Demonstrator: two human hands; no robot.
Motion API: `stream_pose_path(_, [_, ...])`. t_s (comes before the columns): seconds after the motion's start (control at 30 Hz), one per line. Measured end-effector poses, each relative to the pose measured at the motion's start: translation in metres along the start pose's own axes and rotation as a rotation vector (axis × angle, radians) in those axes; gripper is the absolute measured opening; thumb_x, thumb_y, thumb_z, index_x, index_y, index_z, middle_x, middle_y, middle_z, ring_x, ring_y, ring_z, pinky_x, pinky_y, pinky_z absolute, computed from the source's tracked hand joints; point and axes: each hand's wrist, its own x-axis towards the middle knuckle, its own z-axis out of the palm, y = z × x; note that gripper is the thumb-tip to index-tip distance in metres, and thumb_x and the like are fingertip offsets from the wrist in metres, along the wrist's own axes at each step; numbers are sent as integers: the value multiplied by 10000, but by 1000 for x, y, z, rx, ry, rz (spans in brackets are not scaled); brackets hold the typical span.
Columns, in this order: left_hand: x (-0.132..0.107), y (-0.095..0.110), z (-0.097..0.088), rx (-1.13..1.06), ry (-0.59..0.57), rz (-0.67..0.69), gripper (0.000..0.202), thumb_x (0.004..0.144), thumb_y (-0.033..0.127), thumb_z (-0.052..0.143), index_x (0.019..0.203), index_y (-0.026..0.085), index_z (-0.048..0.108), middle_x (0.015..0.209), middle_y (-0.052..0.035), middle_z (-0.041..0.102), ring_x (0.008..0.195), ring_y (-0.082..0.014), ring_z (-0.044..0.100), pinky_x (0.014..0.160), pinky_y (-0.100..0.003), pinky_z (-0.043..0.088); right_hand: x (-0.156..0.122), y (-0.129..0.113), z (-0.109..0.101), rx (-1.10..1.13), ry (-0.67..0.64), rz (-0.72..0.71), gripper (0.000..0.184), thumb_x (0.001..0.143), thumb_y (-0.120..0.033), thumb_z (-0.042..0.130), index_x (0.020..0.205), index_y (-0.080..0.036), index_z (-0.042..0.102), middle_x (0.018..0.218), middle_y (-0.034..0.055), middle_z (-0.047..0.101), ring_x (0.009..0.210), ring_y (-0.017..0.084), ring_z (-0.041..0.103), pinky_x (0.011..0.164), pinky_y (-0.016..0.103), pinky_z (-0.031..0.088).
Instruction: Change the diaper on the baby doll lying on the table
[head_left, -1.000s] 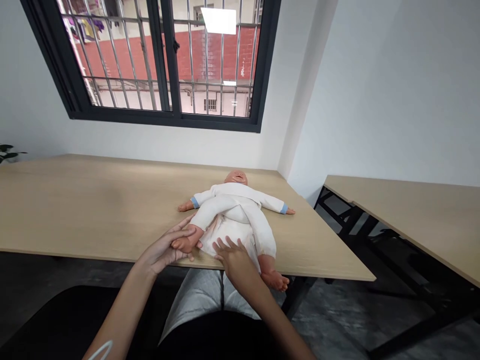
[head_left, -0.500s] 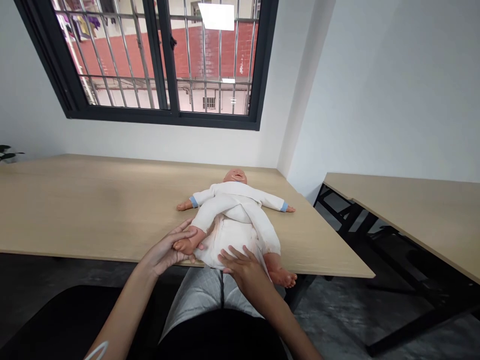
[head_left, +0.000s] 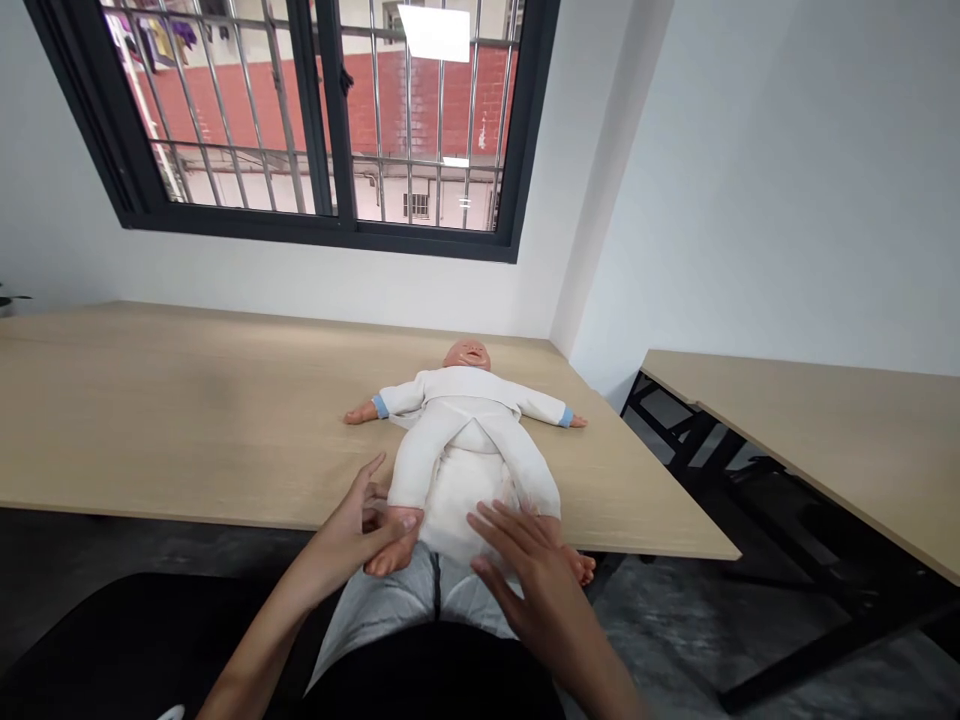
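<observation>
A baby doll (head_left: 469, 435) in a white suit with blue cuffs lies on its back on the light wooden table (head_left: 187, 420), head toward the window, arms spread, legs over the near edge. My left hand (head_left: 352, 535) is closed around the doll's bare foot on the left side. My right hand (head_left: 536, 580) hovers with fingers spread over the doll's other leg, near its bare foot; whether it touches the leg I cannot tell.
A second wooden table (head_left: 817, 440) on a black frame stands to the right across a gap. A barred window (head_left: 330, 110) is in the white wall behind. My lap in grey shorts (head_left: 397, 610) is below the table edge.
The doll has slid toward me and its legs have straightened. My left hand followed with the foot. My right hand came off the doll's lower body and opened over the other leg.
</observation>
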Motion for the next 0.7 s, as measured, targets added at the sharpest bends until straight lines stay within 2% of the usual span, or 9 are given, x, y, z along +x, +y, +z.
stream_pose_path(0.1, [-4, -3, 4, 229, 84, 53, 918, 776, 442, 604, 1474, 127, 98, 1068, -120, 604, 906, -265, 656, 822, -431, 519, -11, 20, -13, -54, 159, 65, 334, 945, -312, 475, 1271, -266, 536, 1308, 39, 579, 1232, 230, 513, 1084, 518, 350])
stream_pose_path(0.2, [-11, -2, 16, 656, 246, 249, 734, 802, 347, 579, 1442, 155, 274, 1159, -151, 575, 1073, -318, 582, 889, -476, 476, -19, 43, -20, -47, 285, 236, 344, 934, -372, 474, 1238, -227, 548, 1257, 84, 606, 1187, 259, 542, 1048, 528, 384])
stream_pose_path(0.27, [-16, -3, 31, 955, 280, 434, 661, 768, 236, 614, 1388, 193, 392, 1289, -175, 524, 1236, -375, 455, 973, -552, 392, -22, 55, -20, 17, 289, 368, 400, 931, -419, 456, 1263, -206, 519, 1245, 111, 607, 1171, 274, 551, 1009, 521, 426])
stream_pose_path(0.33, [-17, -5, 48, 1132, 162, 603, 630, 753, 154, 612, 1355, 222, 438, 1383, -165, 479, 1331, -392, 347, 1040, -618, 283, -23, 63, -18, 135, 230, 428, 434, 937, -444, 426, 1296, -206, 482, 1255, 115, 599, 1167, 266, 558, 991, 490, 456])
stream_pose_path(0.4, [-12, -7, 64, 1178, 8, 684, 533, 783, 102, 546, 1299, 226, 493, 1405, -143, 477, 1367, -363, 317, 1084, -616, 218, -24, 66, -14, 236, 171, 416, 437, 945, -453, 399, 1309, -219, 461, 1270, 104, 592, 1174, 251, 558, 996, 461, 462])
stream_pose_path(0.47, [-3, -7, 73, 1153, -85, 646, 397, 820, 56, 454, 1160, 215, 584, 1313, -133, 561, 1324, -322, 402, 1089, -552, 262, -26, 64, -11, 225, 187, 407, 436, 945, -460, 388, 1302, -222, 463, 1282, 109, 581, 1191, 262, 545, 1004, 469, 453])
stream_pose_path(0.57, [10, 3, 75, 1098, -135, 569, 294, 832, 36, 431, 956, 216, 628, 1048, -97, 666, 1113, -276, 572, 1007, -450, 378, -25, 51, -10, 52, 274, 376, 469, 911, -490, 449, 1295, -220, 472, 1290, 132, 566, 1204, 304, 522, 1003, 509, 433])
stream_pose_path(0.7, [23, 35, 72, 1126, -136, 572, 225, 875, 100, 430, 953, 217, 606, 940, -71, 642, 920, -248, 605, 847, -386, 449, 4, 31, -7, -68, 246, 165, 644, 834, -549, 574, 1347, -191, 420, 1356, 137, 514, 1257, 308, 468, 1043, 485, 388])
